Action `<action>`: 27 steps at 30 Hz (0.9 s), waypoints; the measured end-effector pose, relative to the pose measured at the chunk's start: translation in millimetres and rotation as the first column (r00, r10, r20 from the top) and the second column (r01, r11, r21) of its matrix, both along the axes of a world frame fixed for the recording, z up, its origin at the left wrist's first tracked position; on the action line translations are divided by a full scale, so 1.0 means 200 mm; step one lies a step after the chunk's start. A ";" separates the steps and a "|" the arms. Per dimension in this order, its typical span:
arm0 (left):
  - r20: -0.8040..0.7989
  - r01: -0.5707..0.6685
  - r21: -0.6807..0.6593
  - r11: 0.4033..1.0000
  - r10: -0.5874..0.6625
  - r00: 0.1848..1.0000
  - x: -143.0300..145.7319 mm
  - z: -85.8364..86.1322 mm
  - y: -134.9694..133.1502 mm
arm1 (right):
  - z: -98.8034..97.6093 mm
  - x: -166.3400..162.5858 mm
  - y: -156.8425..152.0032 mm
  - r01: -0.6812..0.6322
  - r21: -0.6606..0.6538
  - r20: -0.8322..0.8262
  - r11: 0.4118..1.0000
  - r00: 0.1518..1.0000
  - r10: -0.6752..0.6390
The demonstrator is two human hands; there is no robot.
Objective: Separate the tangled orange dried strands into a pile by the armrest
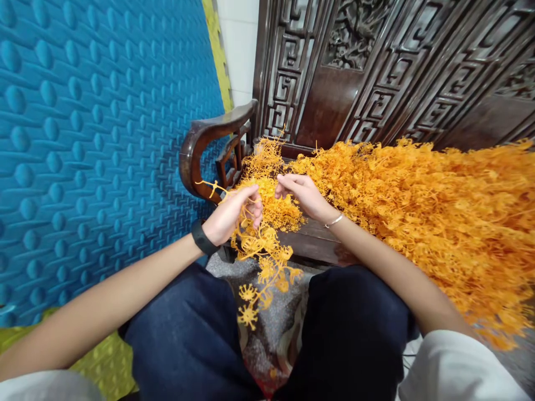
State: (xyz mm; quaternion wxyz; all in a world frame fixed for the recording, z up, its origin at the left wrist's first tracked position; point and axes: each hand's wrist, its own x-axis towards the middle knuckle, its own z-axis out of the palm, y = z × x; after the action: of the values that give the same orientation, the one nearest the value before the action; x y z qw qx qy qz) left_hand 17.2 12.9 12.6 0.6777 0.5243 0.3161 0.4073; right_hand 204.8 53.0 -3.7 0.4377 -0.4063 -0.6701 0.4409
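Note:
My left hand [234, 214], with a dark band on its wrist, is closed around thin stems of a yellow-orange artificial flower sprig [267, 264]. The sprig's blossoms hang down between my knees, and one stem sticks out to the left past the hand. Just to the right, my right hand [301, 192], a thin bracelet at its wrist, has its fingers bent together over a small heap of orange flower pieces [282, 209]. Whether anything is between those fingertips is too small to make out. The two hands are close but apart.
A large pile of orange artificial flowers [438, 206] spreads over the dark wooden bench [311, 242] to the right. The bench's curved armrest [196, 147] stands left of my hands, its carved backrest [328, 100] behind. Blue textured foam mat [83, 167] covers the floor at left.

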 end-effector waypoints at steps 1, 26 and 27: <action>0.016 0.014 0.001 1.000 -0.014 1.000 0.00 0.00 0.00 | 0.03 0.00 -0.04 -0.056 -0.009 0.016 0.998 0.998 0.056; 0.208 -0.030 0.393 0.919 -0.057 0.977 -0.11 0.06 -0.07 | 0.22 0.13 -0.22 -0.092 -0.073 -0.132 0.993 0.988 0.082; 0.190 -0.020 0.422 0.907 -0.067 0.979 -0.12 0.07 -0.08 | 0.24 0.14 -0.22 -0.022 -0.021 -0.141 1.000 0.990 0.019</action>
State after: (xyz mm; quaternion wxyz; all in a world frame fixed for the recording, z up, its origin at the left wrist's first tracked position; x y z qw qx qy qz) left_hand -5.9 -2.5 25.6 0.5819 0.6182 0.1443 0.5083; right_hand 233.3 8.4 44.2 0.4749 -0.3722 -0.6366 0.4803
